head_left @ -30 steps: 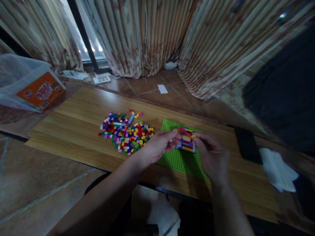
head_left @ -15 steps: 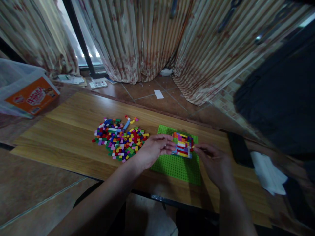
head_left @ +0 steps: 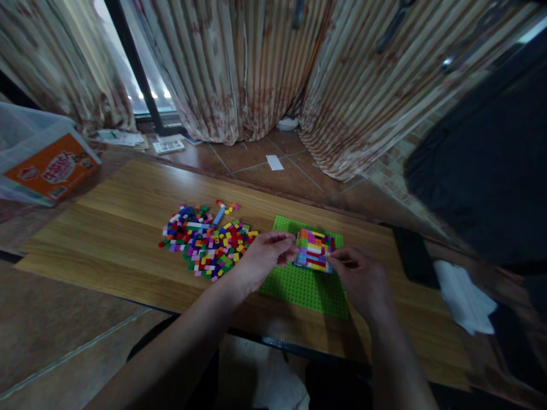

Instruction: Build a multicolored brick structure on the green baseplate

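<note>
A colourful block of toy bricks (head_left: 313, 248), built up in rows, stands on the green baseplate (head_left: 305, 289). My right hand (head_left: 363, 279) is closed at the block's right side, with thumb and forefinger pinching a small pale toy brick (head_left: 329, 258) against or just above its edge. At the left side of the block is my left hand (head_left: 269, 253), its fingers loosely bent and apart, holding nothing that I can see. Whether its fingertips touch the block I cannot tell. Left of that hand lies a spread pile of loose toy bricks (head_left: 209, 245).
The wooden table (head_left: 106, 228) carries all of this. A clear plastic box with an orange label (head_left: 53, 168) stands at the far left. A black flat object (head_left: 415, 259) and white tissue or paper (head_left: 464, 296) lie at the right. Curtains (head_left: 239, 74) hang behind.
My right hand has moved slightly left, bringing the small brick onto the block's right edge. My left hand has drawn back from the block's left side, and its fingers have curled a little.
</note>
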Demonstrator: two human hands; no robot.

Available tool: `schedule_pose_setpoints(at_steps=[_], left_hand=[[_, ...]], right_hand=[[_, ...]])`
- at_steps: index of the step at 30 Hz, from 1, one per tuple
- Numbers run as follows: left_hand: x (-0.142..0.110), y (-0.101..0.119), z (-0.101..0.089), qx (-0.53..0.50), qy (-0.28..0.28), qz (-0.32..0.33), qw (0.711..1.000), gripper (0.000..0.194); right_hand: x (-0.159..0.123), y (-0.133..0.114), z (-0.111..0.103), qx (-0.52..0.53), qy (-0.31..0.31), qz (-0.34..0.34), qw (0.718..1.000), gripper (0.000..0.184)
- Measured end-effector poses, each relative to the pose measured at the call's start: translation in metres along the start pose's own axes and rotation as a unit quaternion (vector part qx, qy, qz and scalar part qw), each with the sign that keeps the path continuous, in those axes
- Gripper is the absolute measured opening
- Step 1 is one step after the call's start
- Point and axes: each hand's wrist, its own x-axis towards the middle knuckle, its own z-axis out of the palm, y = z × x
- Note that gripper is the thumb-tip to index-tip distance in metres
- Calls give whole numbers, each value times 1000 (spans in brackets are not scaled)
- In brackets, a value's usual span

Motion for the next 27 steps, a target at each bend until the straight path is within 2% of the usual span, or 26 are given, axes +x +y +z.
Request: schedule_pose_setpoints(at_steps=[5,8,14,20,22,24,27], left_hand=[[0,-1,0,5,4,9,1000,6],[0,-1,0,10,3,11,1000,11],[1,-1,-1,38,3,0,999,16],[2,-3,-2,63,-12,3,998,27],[1,-3,-2,59,-9,0,998,27],[0,-1,-1,47,-1,-6,999,25],[-2,2,2,24,12,-14,1000,19]], right_hand=[[2,1,2,79,-1,114,990,33],[4,3,4,109,3,153,982,36],[6,7,8,129,4,155,979,36],[5,9,-4,105,-15,143,984,34],[5,10,-8,123,19,149,981,33],[6,9,-10,158,81,150,973,30],[6,2,-8,188,141,125,964,28]])
